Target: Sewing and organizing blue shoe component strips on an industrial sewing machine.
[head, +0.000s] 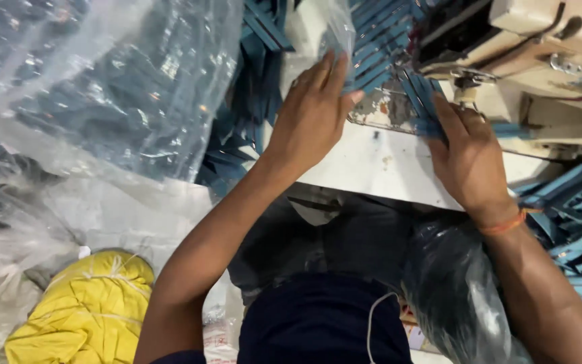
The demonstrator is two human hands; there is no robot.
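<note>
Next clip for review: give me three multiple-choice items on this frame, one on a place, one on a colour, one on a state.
1. Where does the yellow cloth bundle lie?
A. lower left
B. upper right
C. on the sewing machine

2. What colour are the fabric strips?
A. red
B. teal blue
C. white

3. How is the right hand placed?
A. raised in the air
B. inside a bag
C. pressed flat on strips at the sewing machine

Answers: 1 A, it sits by the left arm near the bottom edge. 2 B, all strips show teal blue. 3 C, its fingers lie on the strips beside the machine.
</note>
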